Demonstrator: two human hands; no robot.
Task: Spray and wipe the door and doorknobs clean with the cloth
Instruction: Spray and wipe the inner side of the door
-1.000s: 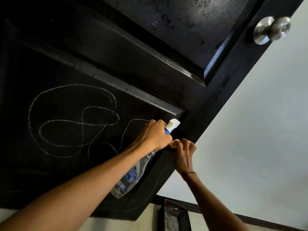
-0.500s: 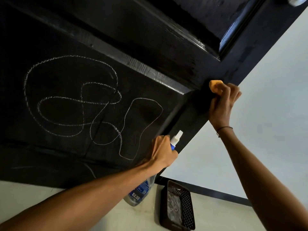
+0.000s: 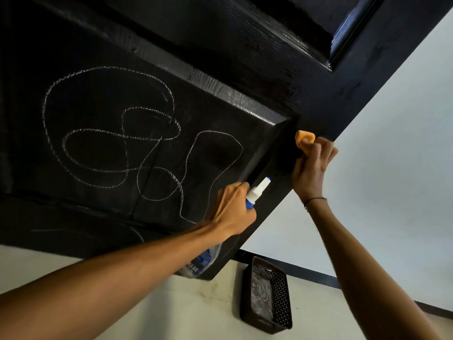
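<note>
Black wood-grain door (image 3: 220,77) fills the upper left of the view, tilted by the camera angle. White chalk scribbles (image 3: 117,136) are looped across its lower panel. Spray bottle (image 3: 257,191) is gripped by the left hand (image 3: 232,209), fingers curled round its neck; the white-and-blue nozzle is pointed at the panel's right edge, the bottle's body mostly hidden behind the forearm. Orange cloth (image 3: 302,141) is bunched in the right hand (image 3: 311,168), fingers curled round it, and pressed against the door's right stile just beside the panel corner. A thin band (image 3: 315,201) is worn on the right wrist. Dark perforated basket (image 3: 267,294) is seen on the pale floor (image 3: 171,307), near the door's lower corner. Doorknobs lie outside the view.
</note>
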